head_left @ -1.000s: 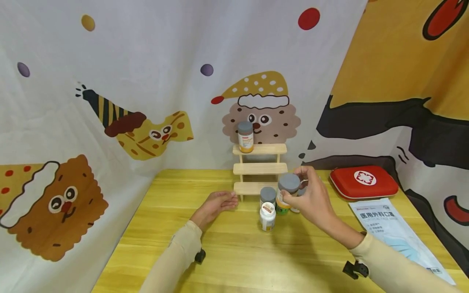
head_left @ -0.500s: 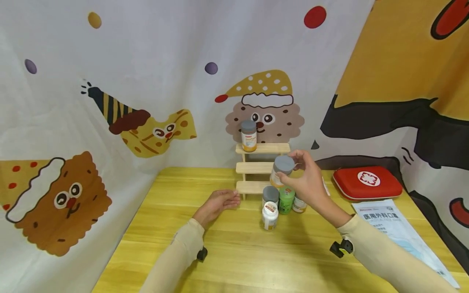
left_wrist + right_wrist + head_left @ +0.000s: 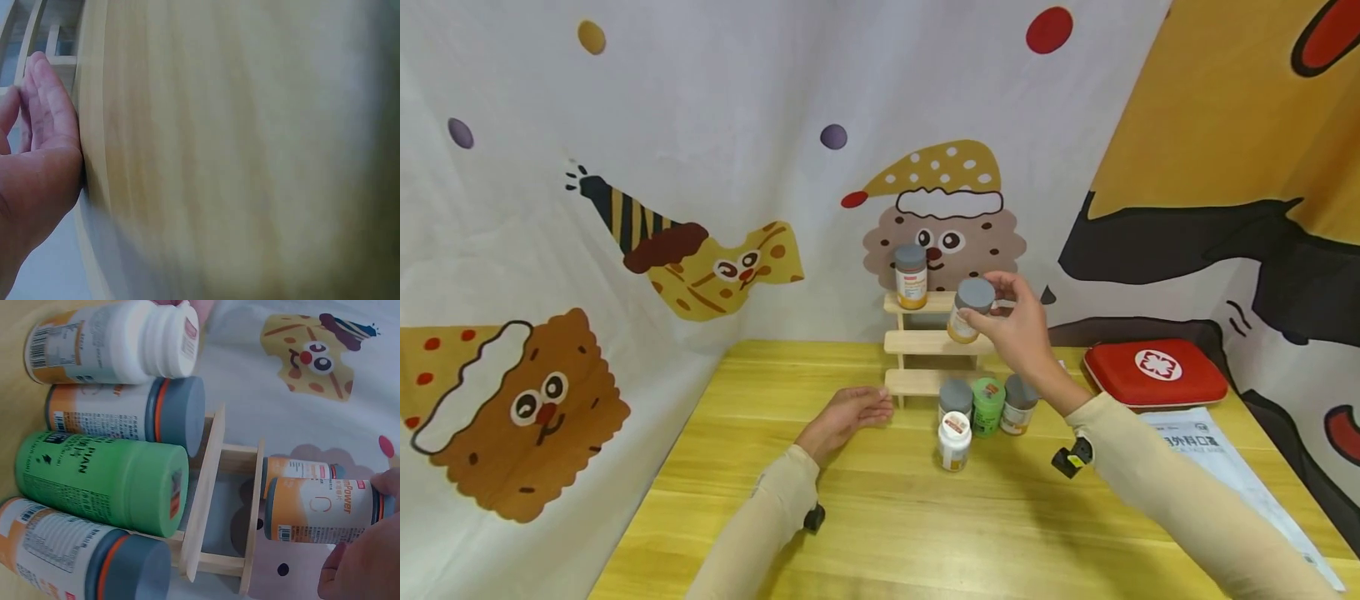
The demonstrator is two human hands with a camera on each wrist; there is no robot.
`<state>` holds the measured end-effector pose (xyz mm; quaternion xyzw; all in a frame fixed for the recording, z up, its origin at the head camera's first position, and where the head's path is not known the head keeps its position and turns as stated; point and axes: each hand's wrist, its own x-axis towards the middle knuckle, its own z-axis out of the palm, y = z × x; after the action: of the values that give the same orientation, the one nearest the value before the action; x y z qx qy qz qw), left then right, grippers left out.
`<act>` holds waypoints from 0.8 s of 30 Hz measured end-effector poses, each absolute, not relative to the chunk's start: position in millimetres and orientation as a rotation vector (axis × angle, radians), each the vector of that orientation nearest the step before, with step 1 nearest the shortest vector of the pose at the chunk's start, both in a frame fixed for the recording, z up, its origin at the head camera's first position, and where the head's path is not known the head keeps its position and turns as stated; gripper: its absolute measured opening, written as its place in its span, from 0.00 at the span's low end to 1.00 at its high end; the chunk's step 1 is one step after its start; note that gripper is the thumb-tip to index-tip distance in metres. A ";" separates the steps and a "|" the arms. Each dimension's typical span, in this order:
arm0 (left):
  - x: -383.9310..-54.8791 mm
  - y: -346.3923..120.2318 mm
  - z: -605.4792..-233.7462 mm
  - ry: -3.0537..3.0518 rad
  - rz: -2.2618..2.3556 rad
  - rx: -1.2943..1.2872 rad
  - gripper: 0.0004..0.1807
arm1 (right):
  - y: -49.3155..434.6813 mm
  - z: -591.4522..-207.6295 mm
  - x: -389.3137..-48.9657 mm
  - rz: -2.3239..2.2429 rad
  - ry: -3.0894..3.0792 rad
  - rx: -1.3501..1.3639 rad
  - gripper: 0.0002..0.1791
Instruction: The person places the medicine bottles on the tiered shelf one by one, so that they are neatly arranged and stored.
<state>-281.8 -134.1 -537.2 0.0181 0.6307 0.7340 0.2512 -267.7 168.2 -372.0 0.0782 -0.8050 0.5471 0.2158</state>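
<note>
My right hand (image 3: 1021, 325) holds a grey-capped pill bottle (image 3: 964, 323) by its cap end, raised in front of the top and middle steps of a small three-step wooden shelf (image 3: 917, 382). The held bottle has a white and orange label (image 3: 322, 509). A similar pill bottle (image 3: 912, 279) stands at the left of the top step. My left hand (image 3: 848, 417) rests low beside the shelf's bottom left leg. Its fingers (image 3: 53, 103) are loosely straight, with nothing in them.
Before the shelf stand two more grey-capped bottles (image 3: 1019, 406), a green bottle (image 3: 988, 408) and a white bottle (image 3: 954, 442). At the right lie a red first-aid case (image 3: 1157, 372) and a face-mask packet (image 3: 1232, 475). A printed curtain (image 3: 700, 108) hangs behind the table.
My right hand has lifted the grey-capped pill bottle from among the others, up and slightly left toward the upper steps, uncovering the green bottle. My left hand has stayed by the shelf.
</note>
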 end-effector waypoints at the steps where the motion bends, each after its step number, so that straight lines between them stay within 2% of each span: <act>1: -281.5 -134.1 -537.5 1.719 1.993 0.055 0.19 | 168.3 -371.1 -270.7 1.523 -2.240 0.208 0.33; 24: -285.9 -131.9 -536.8 1.717 1.985 0.022 0.17 | 152.8 -349.9 -328.5 1.575 -2.290 0.094 0.34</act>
<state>-285.9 -131.9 -536.8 0.0082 0.6325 0.7311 0.2557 -328.5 152.8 -349.9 0.0333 -0.8102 0.5571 0.1793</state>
